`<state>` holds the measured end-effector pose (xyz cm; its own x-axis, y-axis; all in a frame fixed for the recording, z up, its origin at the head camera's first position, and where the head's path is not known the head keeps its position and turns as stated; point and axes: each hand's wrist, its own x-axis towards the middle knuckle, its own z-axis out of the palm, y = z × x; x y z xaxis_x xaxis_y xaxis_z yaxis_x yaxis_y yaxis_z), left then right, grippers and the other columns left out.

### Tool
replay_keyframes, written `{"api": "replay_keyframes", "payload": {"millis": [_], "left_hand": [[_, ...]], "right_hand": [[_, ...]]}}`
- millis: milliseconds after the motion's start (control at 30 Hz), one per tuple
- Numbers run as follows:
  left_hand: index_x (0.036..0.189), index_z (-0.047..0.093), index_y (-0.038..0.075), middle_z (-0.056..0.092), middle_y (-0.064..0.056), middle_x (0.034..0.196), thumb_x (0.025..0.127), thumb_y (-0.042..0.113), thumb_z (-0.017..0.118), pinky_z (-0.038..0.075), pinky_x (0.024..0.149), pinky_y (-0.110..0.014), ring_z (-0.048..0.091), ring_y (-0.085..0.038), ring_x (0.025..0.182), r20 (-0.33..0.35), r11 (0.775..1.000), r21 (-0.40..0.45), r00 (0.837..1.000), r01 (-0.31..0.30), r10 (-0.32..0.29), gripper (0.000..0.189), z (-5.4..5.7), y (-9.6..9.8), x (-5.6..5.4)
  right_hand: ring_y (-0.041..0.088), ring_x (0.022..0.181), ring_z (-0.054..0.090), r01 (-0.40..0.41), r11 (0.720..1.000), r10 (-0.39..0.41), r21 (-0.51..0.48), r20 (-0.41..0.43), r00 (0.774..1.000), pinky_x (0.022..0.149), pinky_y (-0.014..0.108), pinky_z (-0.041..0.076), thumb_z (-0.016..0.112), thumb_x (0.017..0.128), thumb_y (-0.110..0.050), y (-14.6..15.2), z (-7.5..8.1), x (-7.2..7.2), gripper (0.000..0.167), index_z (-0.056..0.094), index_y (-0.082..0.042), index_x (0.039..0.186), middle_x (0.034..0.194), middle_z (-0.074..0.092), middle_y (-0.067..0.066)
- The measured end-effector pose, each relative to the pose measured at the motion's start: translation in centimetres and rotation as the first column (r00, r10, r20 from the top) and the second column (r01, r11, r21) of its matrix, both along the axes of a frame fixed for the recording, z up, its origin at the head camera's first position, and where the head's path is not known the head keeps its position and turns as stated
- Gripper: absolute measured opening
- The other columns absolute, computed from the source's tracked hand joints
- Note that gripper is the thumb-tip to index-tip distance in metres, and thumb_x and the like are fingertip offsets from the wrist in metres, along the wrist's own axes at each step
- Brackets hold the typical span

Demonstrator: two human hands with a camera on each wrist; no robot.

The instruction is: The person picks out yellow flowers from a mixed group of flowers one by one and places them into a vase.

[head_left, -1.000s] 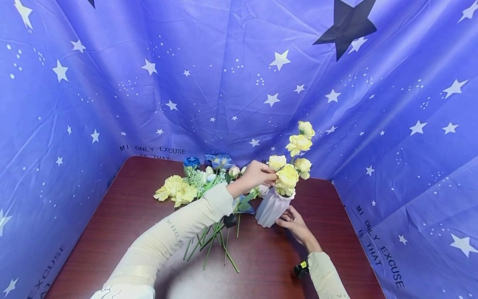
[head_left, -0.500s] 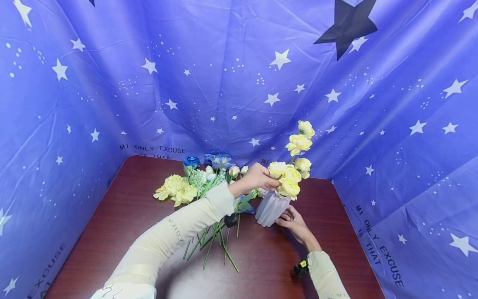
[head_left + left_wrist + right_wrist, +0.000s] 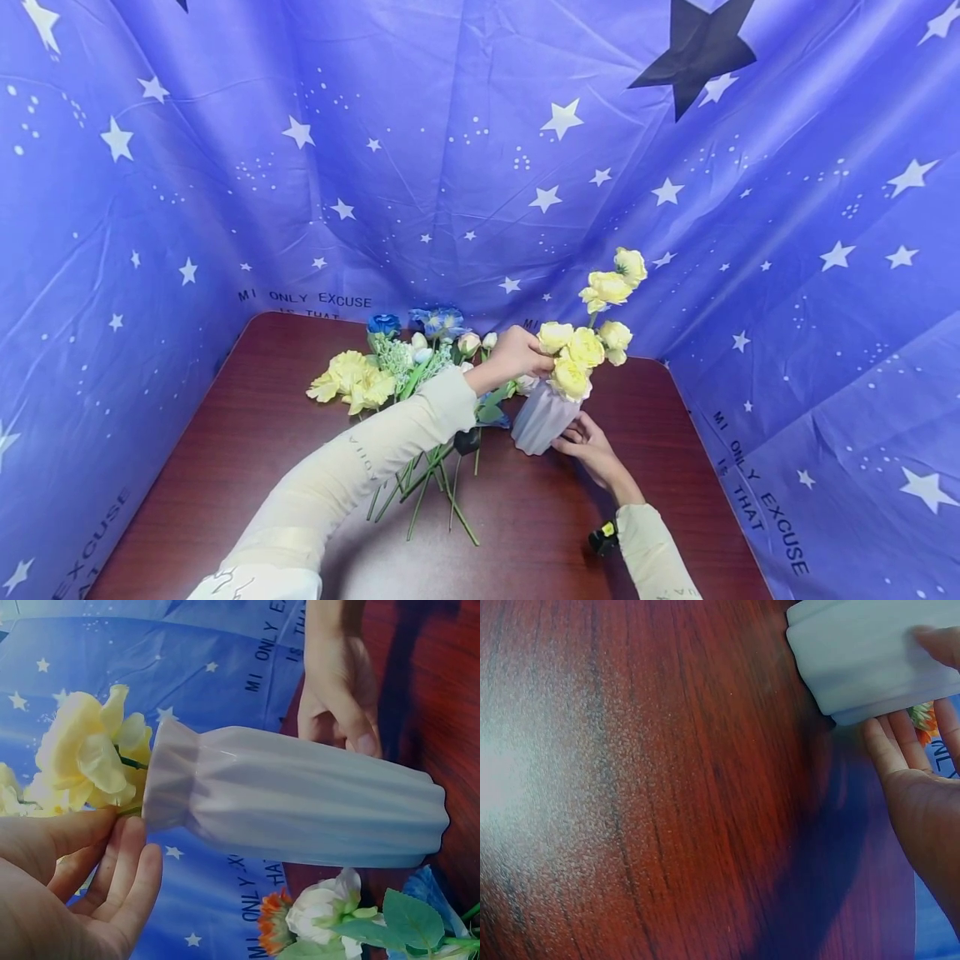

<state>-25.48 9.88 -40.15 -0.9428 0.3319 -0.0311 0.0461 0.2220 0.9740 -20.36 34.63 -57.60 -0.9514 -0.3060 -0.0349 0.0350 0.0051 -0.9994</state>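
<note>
A pale lilac pleated vase point(image 3: 543, 417) stands on the table, with several yellow flowers point(image 3: 581, 350) rising from its mouth. At the vase rim, my left hand point(image 3: 517, 357) pinches a green flower stem point(image 3: 130, 811) between thumb and fingertips; the left wrist view shows this closely. Low on the vase's right side, my right hand point(image 3: 594, 454) holds it, thumb on one face and fingers on another. The right wrist view has the vase base point(image 3: 870, 664) with the right hand point(image 3: 922, 787) against it. Stem ends inside the vase are hidden.
Left of the vase lies a loose pile of flowers: a large yellow bloom point(image 3: 352, 382), blue ones point(image 3: 437, 322) and pale buds point(image 3: 468, 343). Their green stems point(image 3: 427, 492) point toward the front of the dark red table point(image 3: 525, 533). A blue starry curtain point(image 3: 420, 167) surrounds the table.
The tall yellow flowers have swung slightly right, and the lower blooms have turned and dropped closer to the vase rim. The left hand has shifted slightly; the right hand stays at the vase.
</note>
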Motion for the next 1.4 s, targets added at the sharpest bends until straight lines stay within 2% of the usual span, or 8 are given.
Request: {"api": "replay_keyframes", "payload": {"millis": [133,400,567,700,933,1067,1267,1400], "left_hand": [[0.087,0.081,-0.001,0.078,-0.016,0.08,0.082,0.004,0.08,0.061,0.059,-0.019,0.078,-0.03,0.078,-0.02,0.998,-0.047,0.999,-0.044,0.043,0.006,-0.2,0.3,-0.3],[0.093,0.081,-0.001,0.079,-0.017,0.092,0.088,0.001,0.076,0.066,0.074,-0.034,0.078,-0.024,0.074,0.007,0.998,0.019,0.998,-0.063,0.063,0.008,-0.8,1.1,-1.1],[0.095,0.081,0.0,0.079,-0.015,0.095,0.088,0.003,0.078,0.065,0.067,-0.024,0.078,-0.02,0.072,0.022,0.998,0.008,0.998,-0.066,0.065,0.008,-1.0,1.1,-1.3],[0.096,0.079,-0.003,0.079,-0.017,0.097,0.087,0.001,0.078,0.063,0.063,-0.02,0.078,-0.026,0.078,0.029,0.999,0.02,0.999,-0.043,0.042,0.01,-1.0,0.9,-1.3],[0.096,0.079,-0.003,0.078,-0.019,0.098,0.086,0.003,0.08,0.066,0.073,-0.03,0.077,-0.033,0.086,-0.022,1.0,-0.024,1.0,-0.007,0.006,0.012,-1.0,0.5,-1.2],[0.097,0.078,-0.006,0.077,-0.022,0.098,0.085,0.0,0.08,0.066,0.071,-0.029,0.076,-0.04,0.091,0.009,0.999,0.03,1.0,0.013,-0.013,0.014,-1.1,0.3,-1.3],[0.092,0.079,-0.004,0.078,-0.019,0.092,0.084,0.006,0.083,0.065,0.068,-0.027,0.078,-0.031,0.083,0.014,0.998,0.008,0.998,0.057,-0.057,0.013,-1.4,-0.5,-1.6],[0.101,0.079,-0.002,0.078,-0.017,0.099,0.087,0.009,0.081,0.065,0.069,-0.027,0.077,-0.026,0.084,0.055,0.994,-0.038,0.993,0.107,-0.105,0.018,-1.2,-1.6,-1.8]], "right_hand": [[0.006,0.112,0.065,0.013,1.0,-0.013,0.006,0.012,1.0,0.092,0.022,0.058,0.068,0.087,0.011,-0.1,0.1,0.1,0.056,0.048,-0.018,0.131,0.12,0.065,-0.008],[0.005,0.11,0.065,0.03,1.0,-0.03,0.006,0.018,0.999,0.091,0.021,0.058,0.069,0.085,0.011,-0.3,0.0,0.0,0.056,0.049,-0.018,0.129,0.118,0.066,-0.009],[0.006,0.11,0.066,0.033,0.999,-0.033,0.005,0.017,0.999,0.09,0.022,0.059,0.068,0.086,0.012,-0.4,0.0,0.1,0.055,0.049,-0.017,0.128,0.117,0.066,-0.008],[0.006,0.111,0.065,0.035,0.999,-0.035,0.013,0.015,0.999,0.09,0.022,0.059,0.068,0.087,0.012,-0.3,0.0,0.1,0.055,0.049,-0.017,0.129,0.118,0.065,-0.008],[0.007,0.112,0.065,0.036,0.999,-0.037,0.02,0.019,0.999,0.091,0.022,0.059,0.068,0.087,0.012,-0.3,0.0,0.1,0.056,0.049,-0.018,0.131,0.119,0.065,-0.008],[0.006,0.112,0.065,0.035,0.999,-0.036,0.014,0.018,0.999,0.091,0.022,0.058,0.067,0.087,0.013,-0.3,0.0,0.1,0.056,0.051,-0.02,0.129,0.119,0.066,-0.008],[0.005,0.111,0.065,0.037,0.999,-0.037,0.016,0.015,0.999,0.091,0.021,0.059,0.067,0.087,0.013,-0.3,-0.1,0.0,0.057,0.051,-0.022,0.129,0.119,0.066,-0.009],[0.005,0.11,0.066,0.037,0.999,-0.038,0.01,0.01,0.999,0.09,0.022,0.059,0.066,0.087,0.014,-0.2,-0.1,0.0,0.058,0.05,-0.021,0.13,0.118,0.066,-0.008]]}}
